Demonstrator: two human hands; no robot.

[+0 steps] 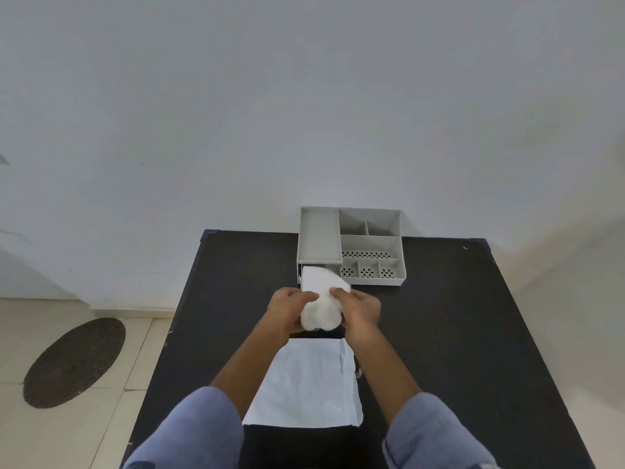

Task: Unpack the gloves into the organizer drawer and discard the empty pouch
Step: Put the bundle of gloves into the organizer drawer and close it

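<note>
You have both hands wrapped around the white gloves (pixel 321 304) — a soft folded bundle held just above the black table (pixel 456 333), between you and the grey organizer (pixel 351 247). Your left hand (pixel 287 309) cups the bundle's left side, with the thumb laid across the top and the fingers curled underneath; your right hand (pixel 360 308) grips the right side in the same way, its thumb pressing down on the upper edge. The far end of the gloves reaches into the drawer opening (pixel 319 269) at the lower left front of the organizer, under its long tray compartment, while the near, rounded end sits between your palms. How deep the bundle goes into the opening you cannot tell from here, because the gloves themselves cover it. The organizer stands at the far edge of the table against the white wall (pixel 304 96), and its small divided compartments with perforated bottoms lie on the right side. The pouch (pixel 304 384) — pale, flat and creased — lies on the table just under your forearms, nearer to you than the gloves, with its open end towards the organizer. Your blue sleeves (pixel 189 431) are pushed up along both forearms. On the tiled floor to your left lies a dark oval mat (pixel 74 362).
</note>
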